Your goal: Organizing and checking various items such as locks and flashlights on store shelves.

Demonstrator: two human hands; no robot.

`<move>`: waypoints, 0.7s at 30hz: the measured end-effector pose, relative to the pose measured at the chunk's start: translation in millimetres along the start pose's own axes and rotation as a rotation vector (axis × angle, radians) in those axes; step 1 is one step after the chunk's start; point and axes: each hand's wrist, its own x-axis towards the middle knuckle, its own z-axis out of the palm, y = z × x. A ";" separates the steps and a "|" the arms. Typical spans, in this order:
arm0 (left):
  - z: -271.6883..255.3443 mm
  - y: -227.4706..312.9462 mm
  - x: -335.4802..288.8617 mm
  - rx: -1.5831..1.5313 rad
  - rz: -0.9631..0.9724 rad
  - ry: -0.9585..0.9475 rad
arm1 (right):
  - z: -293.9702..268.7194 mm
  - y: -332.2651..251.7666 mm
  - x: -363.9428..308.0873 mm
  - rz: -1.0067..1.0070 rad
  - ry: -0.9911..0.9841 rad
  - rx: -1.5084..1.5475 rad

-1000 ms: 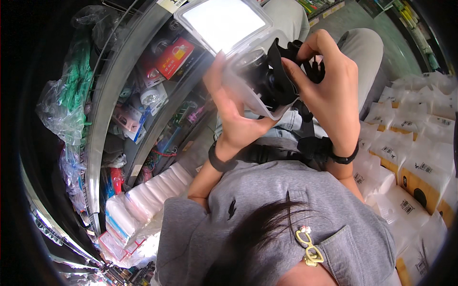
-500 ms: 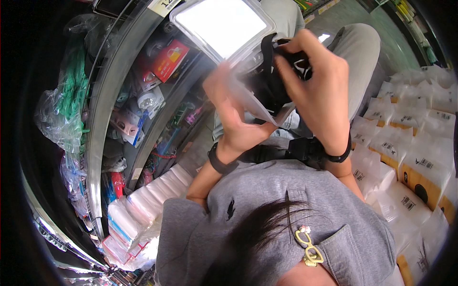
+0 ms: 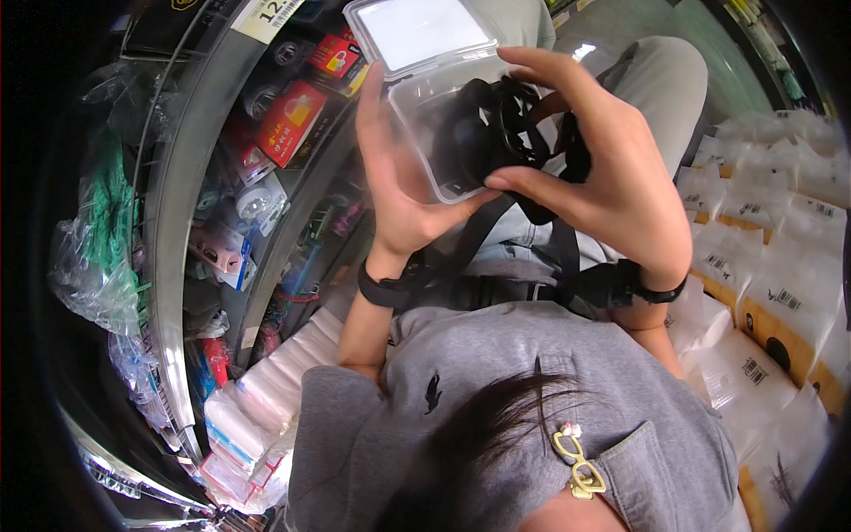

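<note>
A clear plastic box (image 3: 410, 133) is tilted over my lap, its hinged lid (image 3: 425, 34) swung open on the far side. My left hand (image 3: 403, 199) grips the box's left wall and near corner, thumb along the near edge. In my right hand (image 3: 616, 168) is a bundle of black straps (image 3: 479, 133) with shiny black parts, its left portion inside the box. The fingers curl over the bundle's far side and the thumb presses its near side. Its exact kind cannot be made out. Black bands circle both wrists.
On the left, a metal shelf (image 3: 168, 266) carries red boxed goods (image 3: 290, 124) and blister packs. Bagged green netting (image 3: 106, 213) hangs at its outer side. White plastic-wrapped packs (image 3: 266, 381) lie below the shelf. Rows of whitish packages (image 3: 780, 275) line the right side.
The box has tipped so its inside now shows, and the lid has swung farther away. My right hand has shifted right and down, its fingers wider around the black bundle.
</note>
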 end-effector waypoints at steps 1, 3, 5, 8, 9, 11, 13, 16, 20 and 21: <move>-2.1 -3.4 1.5 -0.026 -0.023 -0.020 | -5.6 3.2 1.9 -0.015 -0.040 0.091; -7.6 -13.7 5.2 -0.092 -0.114 -0.039 | -9.8 17.5 4.2 -0.108 -0.060 0.248; -6.5 -24.6 9.6 -0.119 -0.128 -0.047 | -14.2 29.6 7.1 -0.092 -0.101 0.297; -1.4 -36.4 17.0 -0.168 -0.162 -0.072 | -10.9 39.7 15.5 -0.029 -0.088 0.380; -1.0 -40.4 17.1 -0.105 -0.154 -0.100 | -5.5 45.7 18.5 -0.035 -0.076 0.403; 1.4 -45.9 19.0 -0.080 -0.168 -0.127 | 1.3 46.4 21.7 0.030 -0.015 0.322; 6.9 -51.4 21.5 -0.175 -0.186 -0.136 | 19.8 43.5 26.0 -0.015 0.086 0.240; 9.8 -61.0 22.5 -0.162 -0.216 -0.130 | 34.6 45.9 29.2 -0.120 0.103 0.190; 11.6 -64.0 24.7 -0.265 -0.230 -0.119 | 17.8 63.3 33.7 -0.125 -0.047 0.479; 15.5 -57.1 25.1 -0.383 -0.338 -0.037 | 11.3 61.8 34.5 -0.051 -0.049 0.546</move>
